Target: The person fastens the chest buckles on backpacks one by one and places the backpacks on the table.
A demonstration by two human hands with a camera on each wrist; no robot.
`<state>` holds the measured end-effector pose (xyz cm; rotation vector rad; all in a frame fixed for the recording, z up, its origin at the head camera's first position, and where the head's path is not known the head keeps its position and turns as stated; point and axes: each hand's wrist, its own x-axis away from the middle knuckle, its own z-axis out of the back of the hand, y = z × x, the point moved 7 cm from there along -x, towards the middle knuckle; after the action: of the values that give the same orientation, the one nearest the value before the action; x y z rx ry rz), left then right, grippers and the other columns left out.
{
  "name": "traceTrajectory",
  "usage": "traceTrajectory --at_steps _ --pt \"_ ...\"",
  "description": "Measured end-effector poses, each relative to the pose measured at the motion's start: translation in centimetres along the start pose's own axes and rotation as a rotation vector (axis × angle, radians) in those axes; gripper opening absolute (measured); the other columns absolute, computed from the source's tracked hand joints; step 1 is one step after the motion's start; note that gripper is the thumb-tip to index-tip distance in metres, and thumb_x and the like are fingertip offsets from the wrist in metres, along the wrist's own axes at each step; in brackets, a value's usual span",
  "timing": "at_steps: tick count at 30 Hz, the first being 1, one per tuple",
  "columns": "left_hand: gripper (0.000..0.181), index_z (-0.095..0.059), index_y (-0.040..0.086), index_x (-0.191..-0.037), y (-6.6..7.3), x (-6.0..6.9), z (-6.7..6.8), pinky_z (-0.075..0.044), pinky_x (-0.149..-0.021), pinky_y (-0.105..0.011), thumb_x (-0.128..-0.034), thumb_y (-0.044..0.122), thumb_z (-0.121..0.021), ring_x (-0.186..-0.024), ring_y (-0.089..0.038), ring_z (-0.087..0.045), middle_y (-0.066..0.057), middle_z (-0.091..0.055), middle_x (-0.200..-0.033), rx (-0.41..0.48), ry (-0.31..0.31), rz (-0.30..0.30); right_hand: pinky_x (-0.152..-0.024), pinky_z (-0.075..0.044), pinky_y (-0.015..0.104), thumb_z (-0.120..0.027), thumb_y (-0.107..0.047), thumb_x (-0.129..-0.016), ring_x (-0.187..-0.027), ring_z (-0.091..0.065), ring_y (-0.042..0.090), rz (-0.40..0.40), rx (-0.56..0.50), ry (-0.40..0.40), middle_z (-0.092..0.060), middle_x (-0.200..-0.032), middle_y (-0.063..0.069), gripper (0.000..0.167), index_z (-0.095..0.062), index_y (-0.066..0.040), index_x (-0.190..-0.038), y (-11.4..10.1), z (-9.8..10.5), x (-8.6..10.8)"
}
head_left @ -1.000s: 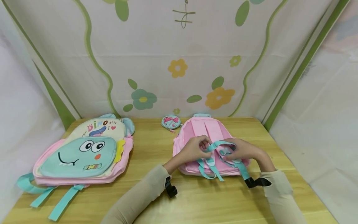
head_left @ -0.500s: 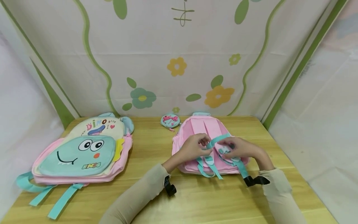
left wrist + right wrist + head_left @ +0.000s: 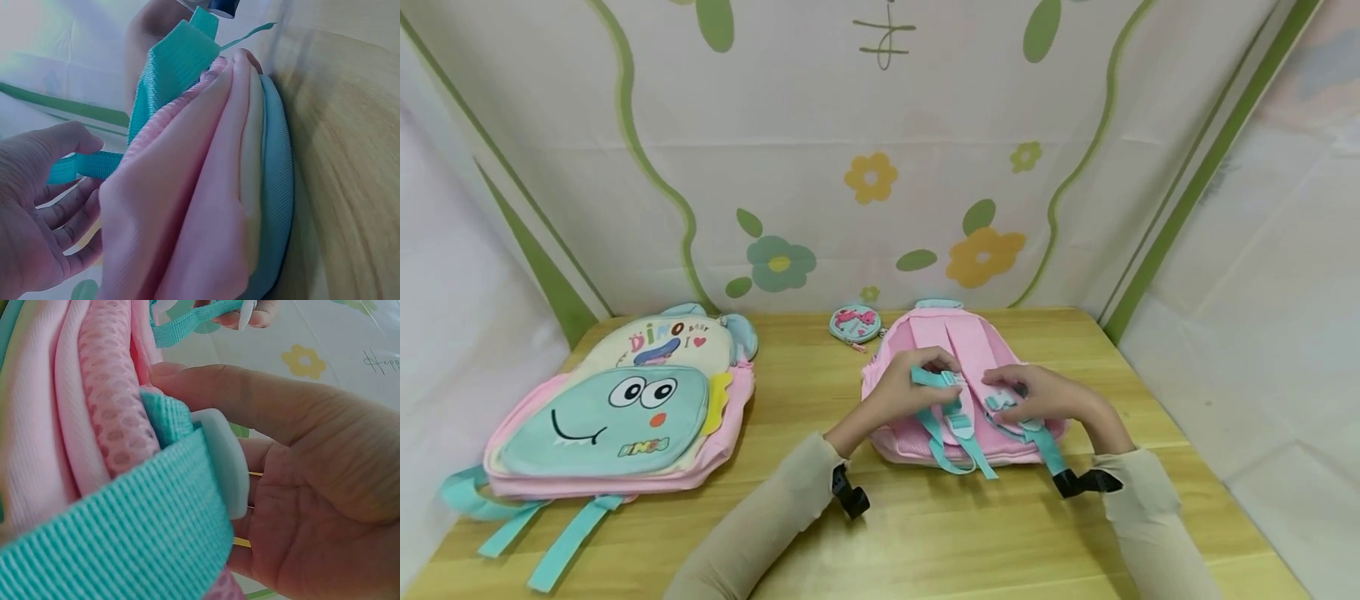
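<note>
A pink backpack [image 3: 992, 333] lies with its padded shoulder straps facing up. My left hand [image 3: 910, 387] pinches a thin teal strap [image 3: 931, 377] near a pale buckle piece [image 3: 951, 379], above the left shoulder strap. The left wrist view shows that teal strap [image 3: 94, 165] between thumb and fingers. My right hand [image 3: 1048, 393] holds the right shoulder strap beside another pale buckle piece [image 3: 1000, 401]. In the right wrist view a pale strap adjuster [image 3: 225, 462] on wide teal webbing [image 3: 125, 525] sits before the palm; the right fingertips are partly hidden.
A second backpack [image 3: 610, 417] with a dinosaur face lies front up at the left, its teal straps hanging toward the table's near side. A round pouch [image 3: 854, 323] is beside the pink backpack's top. Behind the wooden table [image 3: 925, 542] hangs a flowered cloth [image 3: 760, 167].
The teal strap was looped between both hands; now its buckle end is at my left hand, apart from the right. My left hand moved slightly up and left; the right stays nearly still.
</note>
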<state>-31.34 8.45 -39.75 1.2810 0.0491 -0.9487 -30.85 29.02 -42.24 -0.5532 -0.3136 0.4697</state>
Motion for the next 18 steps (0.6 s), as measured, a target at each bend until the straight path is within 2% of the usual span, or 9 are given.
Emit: traceTrajectory --at_steps 5,9,13,18 --pt "0.024 -0.072 0.001 -0.109 -0.1 -0.1 0.5 -0.055 -0.089 -0.025 -0.0862 0.008 -0.079 -0.096 -0.017 -0.067 -0.012 -0.074 -0.103 0.040 0.002 0.093 -0.106 -0.046 0.056 -0.080 -0.035 -0.088 -0.129 -0.054 0.034 -0.001 -0.001 -0.006 -0.058 -0.144 0.017 0.064 -0.059 -0.005 -0.140 -0.2 0.1 0.0" --pt "0.025 -0.074 0.002 -0.109 -0.2 -0.1 0.8 -0.055 -0.087 -0.023 -0.0858 0.008 -0.079 -0.095 -0.011 -0.065 -0.012 -0.075 -0.105 0.027 -0.019 0.156 -0.106 -0.046 0.057 -0.080 -0.033 -0.088 -0.131 -0.053 0.036 0.005 -0.008 -0.006 -0.057 -0.145 0.019 0.064 -0.058 -0.003 -0.140 -0.3 0.1 0.1" --pt "0.026 -0.076 0.002 -0.109 -0.3 -0.2 1.1 -0.054 -0.082 -0.021 -0.0851 0.011 -0.080 -0.092 -0.009 -0.065 -0.010 -0.076 -0.105 -0.032 -0.075 0.218 -0.105 -0.047 0.056 -0.080 -0.033 -0.089 -0.130 -0.053 0.035 0.001 -0.008 -0.002 -0.055 -0.147 0.020 0.064 -0.058 -0.003 -0.141 -0.4 0.2 0.2" --pt "0.025 -0.078 0.007 -0.106 -0.8 0.0 1.3 -0.054 -0.078 -0.019 -0.0828 0.015 -0.082 -0.092 -0.007 -0.066 -0.003 -0.078 -0.104 -0.137 -0.158 0.303 -0.105 -0.046 0.057 -0.080 -0.034 -0.089 -0.129 -0.053 0.034 0.000 0.005 -0.003 -0.055 -0.148 0.020 0.065 -0.058 -0.003 -0.141 -0.4 0.2 0.0"
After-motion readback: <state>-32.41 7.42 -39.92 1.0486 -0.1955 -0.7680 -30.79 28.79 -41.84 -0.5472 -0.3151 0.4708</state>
